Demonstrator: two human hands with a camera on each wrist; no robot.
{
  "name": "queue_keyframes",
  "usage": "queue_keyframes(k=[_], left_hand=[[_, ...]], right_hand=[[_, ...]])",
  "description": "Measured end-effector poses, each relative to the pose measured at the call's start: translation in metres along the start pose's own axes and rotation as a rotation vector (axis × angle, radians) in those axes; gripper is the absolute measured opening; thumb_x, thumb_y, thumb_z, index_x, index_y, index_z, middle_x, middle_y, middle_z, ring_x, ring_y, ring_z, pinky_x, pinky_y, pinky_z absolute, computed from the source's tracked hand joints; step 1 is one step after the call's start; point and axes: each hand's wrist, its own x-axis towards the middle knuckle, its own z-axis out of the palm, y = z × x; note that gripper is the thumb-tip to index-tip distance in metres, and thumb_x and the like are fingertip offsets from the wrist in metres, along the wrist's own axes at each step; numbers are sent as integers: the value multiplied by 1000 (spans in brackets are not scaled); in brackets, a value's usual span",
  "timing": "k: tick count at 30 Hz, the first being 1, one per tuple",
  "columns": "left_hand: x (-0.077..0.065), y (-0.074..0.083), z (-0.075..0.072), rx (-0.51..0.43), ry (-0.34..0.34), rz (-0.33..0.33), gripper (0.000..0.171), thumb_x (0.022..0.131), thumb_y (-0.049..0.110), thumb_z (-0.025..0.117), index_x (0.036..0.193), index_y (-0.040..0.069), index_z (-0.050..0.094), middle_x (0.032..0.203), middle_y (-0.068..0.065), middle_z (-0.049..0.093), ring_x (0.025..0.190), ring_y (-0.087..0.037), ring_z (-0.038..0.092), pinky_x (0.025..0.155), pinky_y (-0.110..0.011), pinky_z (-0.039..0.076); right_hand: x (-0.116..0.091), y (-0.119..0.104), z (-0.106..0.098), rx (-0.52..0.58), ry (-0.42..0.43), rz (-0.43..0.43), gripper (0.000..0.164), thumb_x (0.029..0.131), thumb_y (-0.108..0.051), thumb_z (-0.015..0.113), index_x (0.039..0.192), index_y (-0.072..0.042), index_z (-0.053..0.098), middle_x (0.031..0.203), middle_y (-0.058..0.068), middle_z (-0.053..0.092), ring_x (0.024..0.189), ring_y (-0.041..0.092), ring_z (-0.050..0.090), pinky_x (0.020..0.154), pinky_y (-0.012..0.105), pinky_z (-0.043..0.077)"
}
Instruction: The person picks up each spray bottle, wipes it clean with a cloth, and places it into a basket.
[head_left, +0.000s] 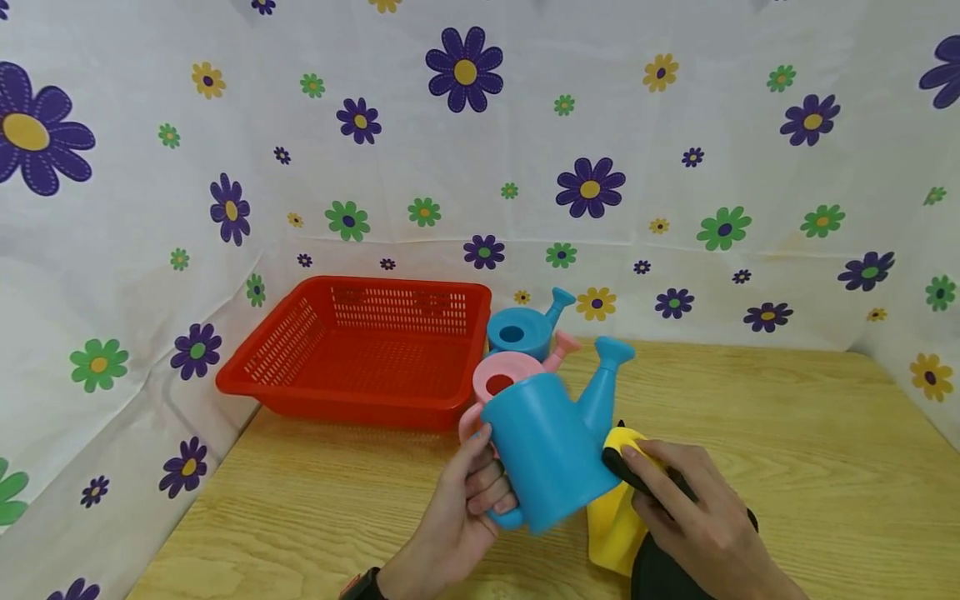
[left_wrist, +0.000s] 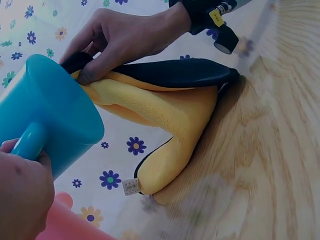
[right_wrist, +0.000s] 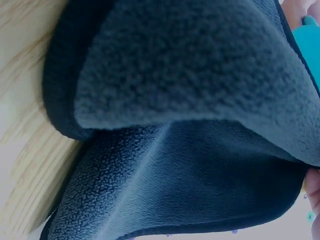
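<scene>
A blue toy watering can (head_left: 551,450) is held tilted in the air, its spout up and to the right. My left hand (head_left: 468,508) grips it by the handle, fingers curled round. With thumb and fingers my right hand (head_left: 697,500) pinches a yellow and black cloth (head_left: 611,521), whose folded edge meets the can below the spout. In the left wrist view the cloth (left_wrist: 175,110) droops to the table, a white tag (left_wrist: 131,187) at one corner. Its dark fleecy side (right_wrist: 200,65) fills most of the right wrist view.
Behind the held can stand a pink watering can (head_left: 510,367) and another blue one (head_left: 519,332). A red slotted basket (head_left: 352,404) sits at the left back of the wooden table (head_left: 787,433). Flower-printed sheeting (head_left: 525,133) hangs behind and to the left and right.
</scene>
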Motion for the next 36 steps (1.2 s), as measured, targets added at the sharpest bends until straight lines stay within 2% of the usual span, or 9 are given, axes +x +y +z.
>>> queue_keyframes(k=[7,14,19,25,30,36], left_hand=[[0,2,4,-82,51,38,46,105,47,50,68,23,37,55,10,32,49,-3,33,60,-17,34],[-22,-1,3,-95,184,116,50,106,44,47,64,24,31,52,10,30,46,-3,31,58,-19,31],[-27,0,-1,-105,219,144,49,106,45,47,65,24,33,53,10,28,47,-3,29,57,-18,33],[-12,2,-12,-131,236,150,48,106,43,48,64,23,35,53,10,30,48,-3,30,58,-18,31],[6,-1,-20,-154,246,139,48,105,44,53,65,23,36,53,10,31,47,-3,31,58,-18,31],[14,-3,-10,-204,236,129,48,104,45,54,65,23,37,53,9,31,46,-4,32,58,-19,33]], right_hand=[[6,-4,0,33,111,-34,39,107,-28,52,109,5,74,101,22,68,89,24,60,101,12,47],[6,-9,4,43,118,-62,37,107,-27,53,108,4,75,100,22,69,88,25,61,101,13,48],[5,-9,4,53,93,-47,38,107,-28,53,110,3,75,103,21,69,90,24,60,102,12,47],[4,-8,2,47,25,-31,41,108,-31,50,114,1,74,108,17,69,94,22,61,104,11,45],[3,-7,1,37,23,-42,41,108,-31,50,114,1,74,107,18,69,93,22,60,100,12,48],[5,-10,3,34,23,-55,40,108,-31,51,113,1,75,107,18,70,91,24,62,102,13,48]])
